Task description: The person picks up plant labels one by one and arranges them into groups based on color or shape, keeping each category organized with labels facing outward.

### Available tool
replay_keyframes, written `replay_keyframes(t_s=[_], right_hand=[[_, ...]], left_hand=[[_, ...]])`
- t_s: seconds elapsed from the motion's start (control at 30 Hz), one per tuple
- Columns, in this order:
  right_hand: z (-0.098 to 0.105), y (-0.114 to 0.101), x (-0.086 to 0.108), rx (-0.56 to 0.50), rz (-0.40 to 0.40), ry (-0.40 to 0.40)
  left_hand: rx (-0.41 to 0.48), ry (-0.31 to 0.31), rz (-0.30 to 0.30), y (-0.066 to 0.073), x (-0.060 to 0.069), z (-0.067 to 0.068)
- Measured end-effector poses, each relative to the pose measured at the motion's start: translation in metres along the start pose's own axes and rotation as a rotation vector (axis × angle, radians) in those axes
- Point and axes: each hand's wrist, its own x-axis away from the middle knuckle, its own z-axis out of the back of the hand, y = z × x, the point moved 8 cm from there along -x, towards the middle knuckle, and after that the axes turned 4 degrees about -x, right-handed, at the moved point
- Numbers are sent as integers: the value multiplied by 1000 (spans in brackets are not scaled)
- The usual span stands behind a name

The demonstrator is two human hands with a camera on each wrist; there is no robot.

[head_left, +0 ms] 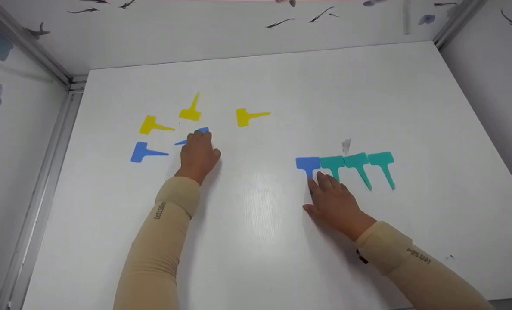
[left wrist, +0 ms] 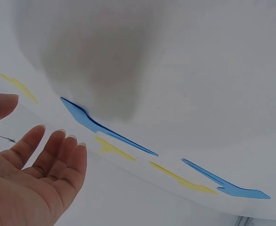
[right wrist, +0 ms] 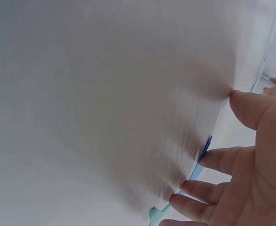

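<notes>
My left hand (head_left: 199,156) hovers over a blue T-shaped plant label (head_left: 203,129), which it partly hides in the head view. In the left wrist view, the fingers are loosely bent beside this blue label (left wrist: 83,117), holding nothing. A second blue label (head_left: 140,152) lies to the left. My right hand (head_left: 335,209) rests its fingertips on the stem of a third blue label (head_left: 308,162) and on the table. This label heads a row with three green labels (head_left: 333,162), stems toward me. In the right wrist view, the fingers (right wrist: 222,160) are spread.
Three yellow labels lie farther back on the white table (head_left: 256,241): one at left (head_left: 149,125), one in the middle (head_left: 191,114) and one to the right (head_left: 243,117). A grey smudge (head_left: 346,145) marks the tabletop above the row. Patterned panels enclose the back and sides.
</notes>
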Motion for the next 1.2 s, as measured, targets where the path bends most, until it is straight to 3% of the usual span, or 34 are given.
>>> replay_keyframes(t_s=[0.67,0.87,1.03,1.2], right_hand=[[-3,-10,-7,38,21,-21],[-4,-6,-7,32,18,-16],[-4,0,-3,35,6,-2],[-2,-1,-2,26,19,2]], left_hand=[[60,30,93,-52,-6,4],[73,7,112,-55,-6,2],[61,0,98,-50,-12,0],[49,-6,89,-54,-13,-1]])
